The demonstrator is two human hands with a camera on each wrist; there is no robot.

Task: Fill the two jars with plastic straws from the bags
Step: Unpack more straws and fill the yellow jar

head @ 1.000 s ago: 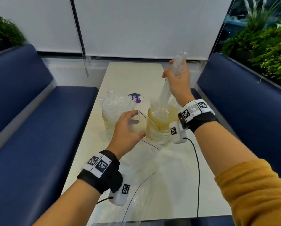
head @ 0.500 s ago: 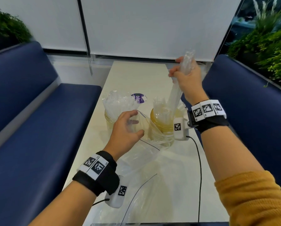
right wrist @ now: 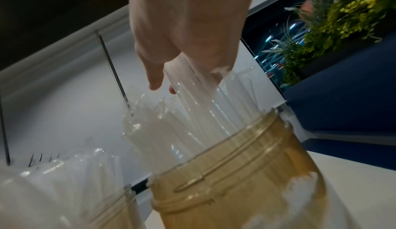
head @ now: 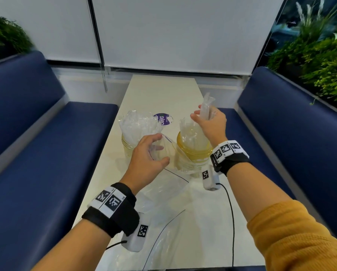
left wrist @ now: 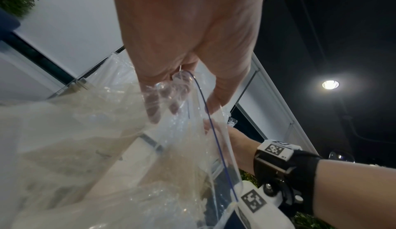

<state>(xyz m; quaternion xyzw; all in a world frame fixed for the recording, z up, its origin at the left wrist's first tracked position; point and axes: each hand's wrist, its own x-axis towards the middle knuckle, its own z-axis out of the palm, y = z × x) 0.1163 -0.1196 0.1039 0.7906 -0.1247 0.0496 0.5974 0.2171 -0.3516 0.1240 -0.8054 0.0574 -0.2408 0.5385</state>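
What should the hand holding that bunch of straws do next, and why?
Probably lower and release. The right hand grips a straw bundle whose lower ends already sit inside the amber jar, while the left hand holds the bag open.

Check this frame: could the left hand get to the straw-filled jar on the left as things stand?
Probably yes. The left hand sits just beside the left jar with nothing between them, but it grips the clear bag, so it would need to let go first.

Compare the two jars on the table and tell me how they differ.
The left jar is paler; the right jar is a deeper amber. No hand is at the left jar, while the right hand grips a bunch of straws above the right jar. The clear bag held by the left hand lies against the right jar. Both stand upright, holding clear straws.
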